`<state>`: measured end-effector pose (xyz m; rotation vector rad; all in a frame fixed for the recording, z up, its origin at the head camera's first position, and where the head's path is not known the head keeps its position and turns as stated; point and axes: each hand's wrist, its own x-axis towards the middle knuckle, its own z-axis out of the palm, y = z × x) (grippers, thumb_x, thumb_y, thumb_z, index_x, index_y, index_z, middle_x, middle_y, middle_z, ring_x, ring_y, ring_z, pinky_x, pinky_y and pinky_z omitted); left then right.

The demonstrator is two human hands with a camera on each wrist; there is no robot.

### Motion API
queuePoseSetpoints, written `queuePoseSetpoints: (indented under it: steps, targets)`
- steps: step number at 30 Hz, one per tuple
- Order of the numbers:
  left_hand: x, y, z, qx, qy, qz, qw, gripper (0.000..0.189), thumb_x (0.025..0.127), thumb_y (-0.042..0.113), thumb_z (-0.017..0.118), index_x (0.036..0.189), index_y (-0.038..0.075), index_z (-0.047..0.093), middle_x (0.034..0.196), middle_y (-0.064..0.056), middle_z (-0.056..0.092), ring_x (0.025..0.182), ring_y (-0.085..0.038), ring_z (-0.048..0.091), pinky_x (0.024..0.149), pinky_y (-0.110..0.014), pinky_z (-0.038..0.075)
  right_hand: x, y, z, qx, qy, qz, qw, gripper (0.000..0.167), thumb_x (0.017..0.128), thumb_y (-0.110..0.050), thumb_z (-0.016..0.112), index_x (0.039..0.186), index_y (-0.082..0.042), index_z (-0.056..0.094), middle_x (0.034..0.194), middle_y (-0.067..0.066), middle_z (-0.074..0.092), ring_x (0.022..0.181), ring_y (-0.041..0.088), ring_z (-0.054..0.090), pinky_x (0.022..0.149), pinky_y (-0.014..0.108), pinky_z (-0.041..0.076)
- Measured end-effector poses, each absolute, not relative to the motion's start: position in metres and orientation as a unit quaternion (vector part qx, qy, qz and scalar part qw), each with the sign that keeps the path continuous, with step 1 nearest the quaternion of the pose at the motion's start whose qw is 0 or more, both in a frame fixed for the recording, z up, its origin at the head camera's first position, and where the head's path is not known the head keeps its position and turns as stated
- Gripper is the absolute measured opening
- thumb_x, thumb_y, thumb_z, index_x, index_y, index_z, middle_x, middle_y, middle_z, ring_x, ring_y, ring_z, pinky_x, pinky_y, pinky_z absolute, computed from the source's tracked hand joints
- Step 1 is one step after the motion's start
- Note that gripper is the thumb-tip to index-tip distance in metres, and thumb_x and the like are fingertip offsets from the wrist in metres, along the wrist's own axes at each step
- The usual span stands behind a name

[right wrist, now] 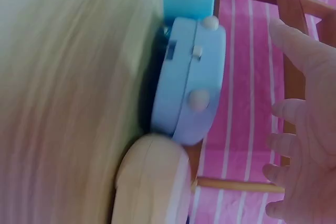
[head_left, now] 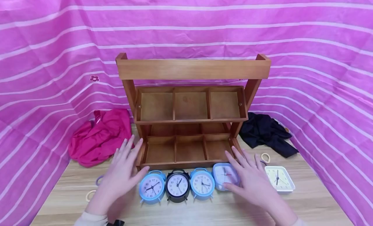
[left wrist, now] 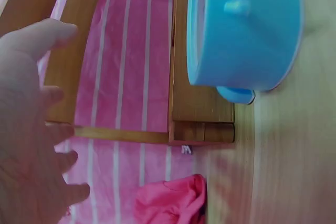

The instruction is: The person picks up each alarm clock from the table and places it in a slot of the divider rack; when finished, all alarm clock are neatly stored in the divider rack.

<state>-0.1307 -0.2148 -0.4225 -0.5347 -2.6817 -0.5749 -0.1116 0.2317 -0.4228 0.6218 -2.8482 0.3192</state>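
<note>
My left hand (head_left: 120, 172), fingers spread and straight, hovers left of a row of alarm clocks and holds nothing. Nearest to it is a light blue twin-bell alarm clock (head_left: 152, 187), seen side-on in the left wrist view (left wrist: 247, 35). Beside that stand a black alarm clock (head_left: 177, 186) and another light blue alarm clock (head_left: 202, 184). A periwinkle square alarm clock (head_left: 225, 175) is partly hidden by my right hand (head_left: 252, 179), which is also spread and without anything in its grasp. A white square alarm clock (head_left: 279, 179) lies to its right.
Behind the clocks stands a brown two-tier wooden rack (head_left: 193, 69) with three compartments per tier. Crumpled pink cloth (head_left: 102, 137) lies left of it, black cloth (head_left: 265, 133) right. Small rings, including a cream ring (head_left: 265, 158), lie at both sides. Striped pink fabric (head_left: 186, 35) encloses the table.
</note>
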Motion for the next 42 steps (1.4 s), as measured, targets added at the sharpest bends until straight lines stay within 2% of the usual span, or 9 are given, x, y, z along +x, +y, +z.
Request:
queuePoseSetpoints:
  steps: [5, 7, 11, 14, 18, 25, 30, 33, 42]
  targets:
    - [-0.144, -0.219, -0.421, -0.188, -0.928, -0.270, 0.176, 0.098, 0.094, 0.037, 0.077, 0.169, 0.019, 0.017, 0.174, -0.014, 0.013, 0.158, -0.043, 0.013, 0.115, -0.074, 0.028, -0.116, 0.218, -0.418, 0.226, -0.963, 0.097, 0.113, 0.102, 0.084, -0.070, 0.075, 0.166, -0.027, 0.031, 0.173, 0.005, 0.023, 0.157, 0.042, 0.022, 0.121, 0.072, 0.018]
    - [-0.149, -0.221, -0.420, -0.187, -0.919, -0.302, 0.170, 0.102, 0.094, 0.034, 0.077, 0.170, 0.020, 0.010, 0.175, -0.013, 0.010, 0.159, -0.041, 0.012, 0.114, -0.074, 0.029, -0.118, 0.212, -0.416, 0.234, -0.961, 0.094, 0.117, 0.103, 0.083, -0.070, 0.075, 0.166, -0.026, 0.033, 0.172, 0.006, 0.025, 0.157, 0.041, 0.022, 0.121, 0.071, 0.019]
    - [-0.161, -0.228, -0.418, -0.185, -0.893, -0.379, 0.159, 0.111, 0.095, 0.024, 0.077, 0.169, 0.026, -0.006, 0.176, -0.009, 0.002, 0.160, -0.037, 0.008, 0.117, -0.073, 0.024, -0.121, 0.198, -0.412, 0.240, -0.959, 0.111, 0.106, 0.104, 0.083, -0.070, 0.075, 0.166, -0.026, 0.032, 0.173, 0.005, 0.023, 0.158, 0.039, 0.018, 0.124, 0.067, 0.011]
    - [-0.170, -0.232, -0.416, -0.188, -0.873, -0.423, 0.155, 0.115, 0.095, 0.018, 0.078, 0.167, 0.032, -0.011, 0.176, -0.005, 0.000, 0.161, -0.035, 0.005, 0.118, -0.073, 0.022, -0.123, 0.187, -0.409, 0.246, -0.956, 0.128, 0.096, 0.105, 0.083, -0.071, 0.075, 0.167, -0.029, 0.028, 0.174, 0.004, 0.020, 0.159, 0.038, 0.015, 0.125, 0.068, 0.005]
    - [-0.182, -0.236, -0.411, -0.183, -0.868, -0.440, 0.143, 0.116, 0.095, 0.021, 0.078, 0.166, 0.036, -0.013, 0.176, -0.005, 0.000, 0.161, -0.033, 0.004, 0.120, -0.071, 0.018, -0.124, 0.173, -0.405, 0.253, -0.954, 0.127, 0.094, 0.107, 0.082, -0.073, 0.074, 0.167, -0.034, 0.024, 0.174, 0.002, 0.020, 0.159, 0.038, 0.017, 0.124, 0.068, 0.008]
    - [-0.210, -0.240, -0.402, -0.171, -0.853, -0.477, 0.125, 0.114, 0.098, 0.022, 0.075, 0.165, 0.034, -0.016, 0.176, -0.009, 0.000, 0.161, -0.032, 0.001, 0.125, -0.063, 0.010, -0.133, 0.149, -0.405, 0.261, -0.954, 0.132, 0.071, 0.106, 0.081, -0.076, 0.073, 0.167, -0.034, 0.027, 0.172, 0.003, 0.025, 0.157, 0.041, 0.023, 0.123, 0.070, 0.010]
    - [-0.225, -0.238, -0.394, -0.171, -0.850, -0.483, 0.125, 0.115, 0.097, 0.023, 0.075, 0.166, 0.028, -0.017, 0.176, -0.011, 0.002, 0.161, -0.035, 0.004, 0.126, -0.059, 0.012, -0.137, 0.134, -0.408, 0.272, -0.950, 0.139, 0.060, 0.107, 0.079, -0.076, 0.075, 0.166, -0.034, 0.030, 0.172, 0.003, 0.026, 0.153, 0.045, 0.030, 0.122, 0.072, 0.012]
    - [-0.234, -0.238, -0.390, -0.173, -0.856, -0.469, 0.128, 0.117, 0.097, 0.028, 0.076, 0.166, 0.024, -0.018, 0.176, -0.012, 0.001, 0.161, -0.036, 0.006, 0.125, -0.061, 0.015, -0.136, 0.124, -0.409, 0.277, -0.948, 0.147, 0.053, 0.107, 0.078, -0.075, 0.076, 0.166, -0.033, 0.031, 0.171, 0.005, 0.030, 0.150, 0.046, 0.036, 0.120, 0.074, 0.015]
    - [-0.252, -0.239, -0.383, -0.182, -0.852, -0.466, 0.154, 0.118, 0.095, 0.030, 0.077, 0.166, 0.028, -0.017, 0.175, -0.012, 0.007, 0.160, -0.036, 0.012, 0.124, -0.065, 0.017, -0.138, 0.096, -0.416, 0.305, -0.943, 0.122, 0.041, 0.108, 0.078, -0.076, 0.075, 0.166, -0.033, 0.030, 0.168, 0.006, 0.036, 0.144, 0.040, 0.047, 0.119, 0.075, 0.019]
